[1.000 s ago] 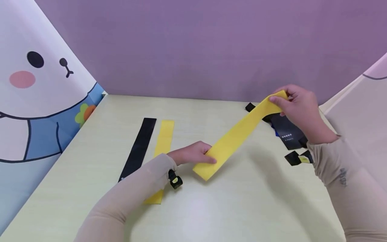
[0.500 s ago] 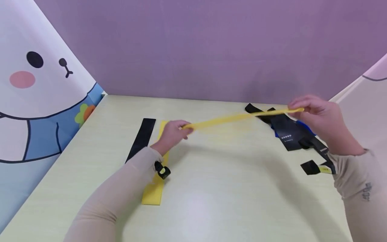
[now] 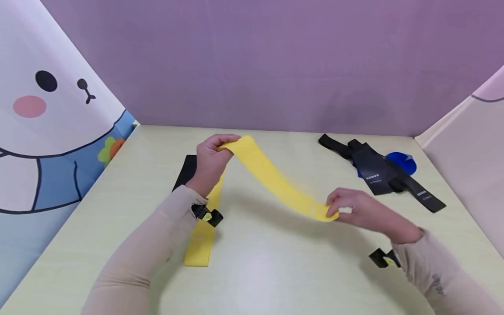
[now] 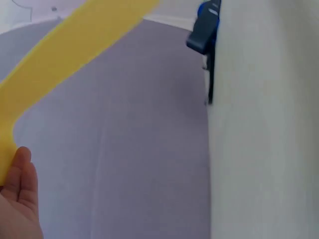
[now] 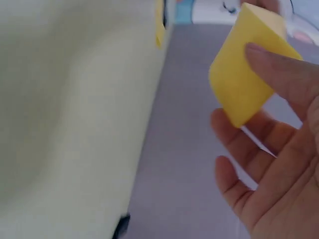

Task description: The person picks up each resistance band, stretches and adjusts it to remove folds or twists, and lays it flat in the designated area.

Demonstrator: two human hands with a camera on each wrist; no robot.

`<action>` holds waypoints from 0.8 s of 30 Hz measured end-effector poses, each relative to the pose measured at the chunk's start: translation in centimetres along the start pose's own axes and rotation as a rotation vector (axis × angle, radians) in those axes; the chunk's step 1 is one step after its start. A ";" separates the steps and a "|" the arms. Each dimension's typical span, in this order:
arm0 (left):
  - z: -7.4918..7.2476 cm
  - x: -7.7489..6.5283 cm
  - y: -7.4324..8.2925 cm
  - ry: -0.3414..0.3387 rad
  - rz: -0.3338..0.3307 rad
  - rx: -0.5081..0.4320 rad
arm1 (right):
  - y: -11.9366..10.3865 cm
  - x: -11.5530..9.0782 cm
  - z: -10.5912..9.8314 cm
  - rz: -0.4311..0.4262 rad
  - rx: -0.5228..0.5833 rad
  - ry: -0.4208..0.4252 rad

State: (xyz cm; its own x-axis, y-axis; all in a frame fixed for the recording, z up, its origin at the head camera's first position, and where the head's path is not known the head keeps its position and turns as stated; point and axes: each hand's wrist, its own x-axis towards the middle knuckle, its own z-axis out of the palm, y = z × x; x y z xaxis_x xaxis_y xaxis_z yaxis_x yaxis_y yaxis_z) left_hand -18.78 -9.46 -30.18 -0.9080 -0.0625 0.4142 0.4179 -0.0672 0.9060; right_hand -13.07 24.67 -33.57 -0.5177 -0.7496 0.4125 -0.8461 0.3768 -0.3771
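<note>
A flat yellow resistance band (image 3: 271,177) hangs in a sagging slope above the table, one end in each hand. My left hand (image 3: 210,164) pinches its raised left end between thumb and fingers. Lower down, my right hand (image 3: 356,210) pinches the other end; in the right wrist view the thumb of that hand (image 5: 284,134) presses on the folded yellow band (image 5: 239,79). Beneath my left arm lies a second yellow band (image 3: 201,247), partly covered. Beside it is a black band (image 3: 185,173), mostly hidden by the left hand and sleeve.
At the back right, black bands (image 3: 372,168) with white print lie crossed over a blue band (image 3: 403,162). The pale table (image 3: 267,271) meets a purple backdrop (image 3: 275,65) at its back edge, and a cartoon-printed panel (image 3: 59,131) stands at left.
My left hand has moved up and left with its end of the yellow band. My right hand rose outward, then came down and inward. The band now sags, uncovering the pile at right.
</note>
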 end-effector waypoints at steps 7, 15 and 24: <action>1.3 -1.1 1.8 -0.115 0.097 -0.082 | -1.3 2.0 3.2 0.006 -0.056 -0.230; 2.8 -2.4 3.5 -0.212 0.157 -0.160 | -1.6 3.5 4.9 0.026 -0.036 -0.398; 3.6 -2.9 4.1 -0.461 0.323 -0.105 | -3.3 6.3 2.4 0.224 0.235 -0.034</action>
State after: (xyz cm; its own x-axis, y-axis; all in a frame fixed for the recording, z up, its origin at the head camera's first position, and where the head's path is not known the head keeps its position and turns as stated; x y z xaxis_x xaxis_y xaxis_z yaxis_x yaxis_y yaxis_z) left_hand -14.55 -6.02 -27.30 -0.6427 0.3433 0.6849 0.6551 -0.2172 0.7236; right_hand -13.24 17.34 -31.72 -0.6796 -0.6815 0.2715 -0.6572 0.4012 -0.6381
